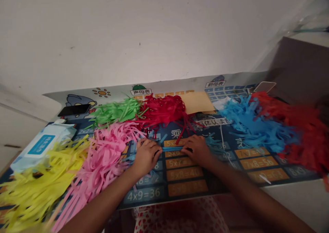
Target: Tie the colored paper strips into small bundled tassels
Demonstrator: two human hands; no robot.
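Between my two hands stretches a thin blue strip (171, 149), held level above the printed mat (187, 174). My left hand (147, 154) pinches its left end, and my right hand (196, 150) pinches the right end. Loose blue fringe (215, 142) spreads beyond my right hand, and some shows by my left hand. Just behind the strip lies a dark red fringed bundle (166, 111). A pink bundle (102, 154) is left of my left hand. Farther right sits a larger blue bundle (259, 126).
Green fringe (118, 111), yellow fringe (46, 181), a wipes packet (42, 145) and a black phone (74, 110) are at the left. Yellowish paper (197, 102) lies near the wall. Red-orange fringe (300, 130) covers the right side, before a dark box (300, 71).
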